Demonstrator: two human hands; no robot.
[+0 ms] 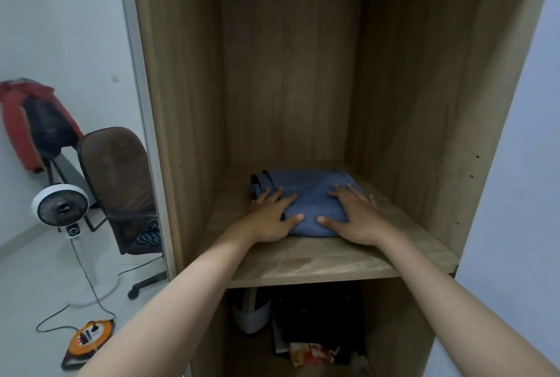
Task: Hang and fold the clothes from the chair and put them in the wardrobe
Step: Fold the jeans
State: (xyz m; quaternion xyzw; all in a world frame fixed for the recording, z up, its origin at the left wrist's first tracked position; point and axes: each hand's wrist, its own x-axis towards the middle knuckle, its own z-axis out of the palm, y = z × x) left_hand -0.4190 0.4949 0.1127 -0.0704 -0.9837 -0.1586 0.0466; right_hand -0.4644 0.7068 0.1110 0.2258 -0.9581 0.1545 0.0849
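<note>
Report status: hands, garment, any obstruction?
Left hand and right hand open, flat on folded blue garment. Garment on wardrobe shelf. Nothing in the way.

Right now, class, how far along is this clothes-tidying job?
Done: one blue garment lies folded on the wardrobe shelf. In hand: the left hand and right hand press flat on it. Left: a red jacket hangs beside the chair; nothing hangs inside the wardrobe.

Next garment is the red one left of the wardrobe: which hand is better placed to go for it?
Probably the left hand: it lies flat on the folded blue garment nearer the red jacket; the right hand would have to cross.
</note>
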